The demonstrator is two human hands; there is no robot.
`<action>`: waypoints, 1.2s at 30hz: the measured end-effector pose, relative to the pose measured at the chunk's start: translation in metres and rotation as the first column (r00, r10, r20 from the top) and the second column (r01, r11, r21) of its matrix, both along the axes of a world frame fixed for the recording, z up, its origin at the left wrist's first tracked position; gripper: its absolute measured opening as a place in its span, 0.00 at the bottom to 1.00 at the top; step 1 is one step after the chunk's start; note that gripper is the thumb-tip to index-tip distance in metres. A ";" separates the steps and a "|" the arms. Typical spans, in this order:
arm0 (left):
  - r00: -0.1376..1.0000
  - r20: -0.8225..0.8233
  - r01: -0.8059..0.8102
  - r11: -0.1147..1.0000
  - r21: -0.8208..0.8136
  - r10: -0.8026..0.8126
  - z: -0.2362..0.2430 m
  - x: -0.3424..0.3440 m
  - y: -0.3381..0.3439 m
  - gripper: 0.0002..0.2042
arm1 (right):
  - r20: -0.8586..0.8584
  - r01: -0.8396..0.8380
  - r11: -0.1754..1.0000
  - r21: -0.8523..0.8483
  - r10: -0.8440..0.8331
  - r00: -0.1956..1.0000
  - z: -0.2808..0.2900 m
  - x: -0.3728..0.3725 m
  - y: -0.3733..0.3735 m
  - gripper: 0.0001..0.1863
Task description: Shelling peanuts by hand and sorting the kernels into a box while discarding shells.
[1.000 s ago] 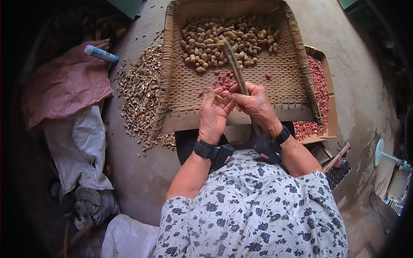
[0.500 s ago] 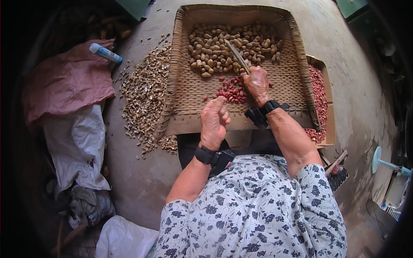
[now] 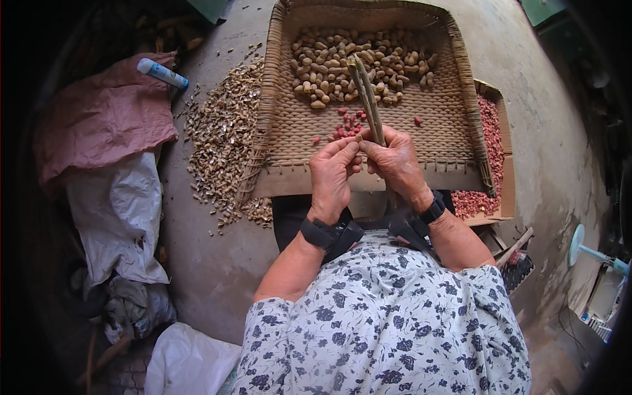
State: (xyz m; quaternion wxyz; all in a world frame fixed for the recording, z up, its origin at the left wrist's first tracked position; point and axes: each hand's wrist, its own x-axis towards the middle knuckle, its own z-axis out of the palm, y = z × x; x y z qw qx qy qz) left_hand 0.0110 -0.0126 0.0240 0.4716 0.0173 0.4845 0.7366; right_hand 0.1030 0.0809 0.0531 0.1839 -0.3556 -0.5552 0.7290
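My right hand [image 3: 397, 166] is closed around the lower end of a split wooden stick [image 3: 366, 95], which points up and away over the basket. Close beside it, my left hand [image 3: 332, 179] is pinched, its thumb and fingertips meeting those of the right. A small tan piece that looks like a peanut [image 3: 359, 139] shows between the fingertips, partly hidden. Just beyond lie red shelled peanut kernels [image 3: 352, 121] on the woven basket [image 3: 438, 131]. Unshelled peanuts [image 3: 329, 60] are heaped at its far end.
Left of the basket a pile of broken shells [image 3: 224, 138] covers the floor. At right stands a cardboard box [image 3: 507, 178] holding red kernels [image 3: 488, 138]. A pink sack [image 3: 108, 118] with a blue-and-white can [image 3: 162, 73], white sacks [image 3: 118, 214] and a pale blue fan [image 3: 577, 245] lie farther out.
My right hand has come back toward me with the stick, which now stands more upright. Both hands' fingertips have come together. The basket appears slightly higher in view.
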 end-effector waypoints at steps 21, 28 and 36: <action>0.999 0.037 0.000 0.997 0.072 -0.003 0.011 0.005 -0.002 0.07 | -0.096 0.066 0.992 -0.104 -0.077 0.992 -0.009 0.006 -0.009 0.09; 0.831 -0.539 0.094 0.989 -0.111 -0.140 0.016 0.012 -0.003 0.06 | -0.074 0.093 0.984 -0.151 -0.105 0.992 -0.010 0.009 -0.005 0.10; 0.912 -0.391 0.054 0.982 -0.179 -0.122 0.016 0.005 -0.008 0.07 | -0.119 0.018 0.993 -0.118 -0.032 0.992 -0.010 0.014 -0.002 0.20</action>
